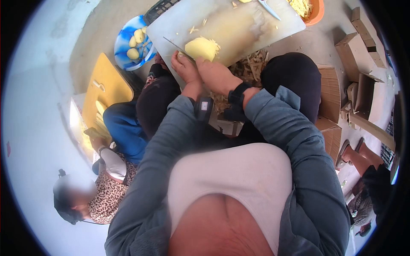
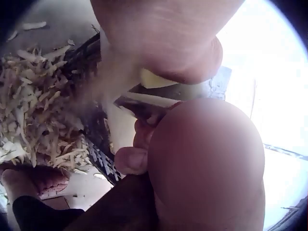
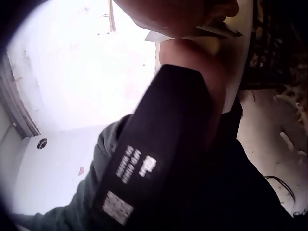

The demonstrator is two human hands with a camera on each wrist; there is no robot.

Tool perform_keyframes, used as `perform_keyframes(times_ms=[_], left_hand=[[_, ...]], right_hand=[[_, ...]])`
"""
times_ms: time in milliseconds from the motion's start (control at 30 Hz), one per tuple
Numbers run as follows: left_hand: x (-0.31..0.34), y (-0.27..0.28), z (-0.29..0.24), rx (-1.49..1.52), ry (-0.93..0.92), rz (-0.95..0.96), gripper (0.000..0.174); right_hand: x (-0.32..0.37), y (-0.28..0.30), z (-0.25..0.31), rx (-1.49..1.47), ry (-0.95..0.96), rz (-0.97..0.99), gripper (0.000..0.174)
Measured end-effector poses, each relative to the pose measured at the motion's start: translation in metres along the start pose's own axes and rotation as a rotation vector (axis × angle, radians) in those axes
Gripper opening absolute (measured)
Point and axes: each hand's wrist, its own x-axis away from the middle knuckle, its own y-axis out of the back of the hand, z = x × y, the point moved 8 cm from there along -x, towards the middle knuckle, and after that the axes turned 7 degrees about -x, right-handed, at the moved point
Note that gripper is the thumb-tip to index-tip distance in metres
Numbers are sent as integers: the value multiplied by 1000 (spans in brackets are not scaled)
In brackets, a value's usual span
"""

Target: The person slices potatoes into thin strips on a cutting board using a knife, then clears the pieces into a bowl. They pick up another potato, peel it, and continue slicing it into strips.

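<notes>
A peeled yellow potato (image 1: 200, 48) lies on a pale board (image 1: 252, 51), its far-right end cut into strips. The left hand (image 1: 186, 71) is beside a knife (image 1: 172, 43), the right hand (image 1: 217, 77) at the potato's near side; fingers overlap, so which grips what cannot be told.

Grip is faced from above by head, close-up by both wrists — knife (image 1: 174, 45) shared, head and right wrist.
</notes>
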Motion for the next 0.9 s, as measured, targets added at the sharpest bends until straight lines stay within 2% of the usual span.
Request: perform_keyframes(times_ms=[133,367,433,567,633,767,900], left_hand=[[1,0,0,63,54,17,37],[-2,4,4,36,43,-28,38],[2,1,6,153,152,8,36],[-1,0,21,53,94,-54,33],[3,-4,25,199,205,-59,32],[12,-11,25,429,300,80,32],[19,-17,24,506,299,268,32]], right_hand=[[5,-1,6,83,3,0,14],[28,22,36,106,87,-56,18],[35,27,44,66,58,-13,14],[39,27,47,73,34,1,15],[40,27,45,70,40,-17,17],[44,28,47,44,61,-43,18],[49,29,49,61,92,-67,18]])
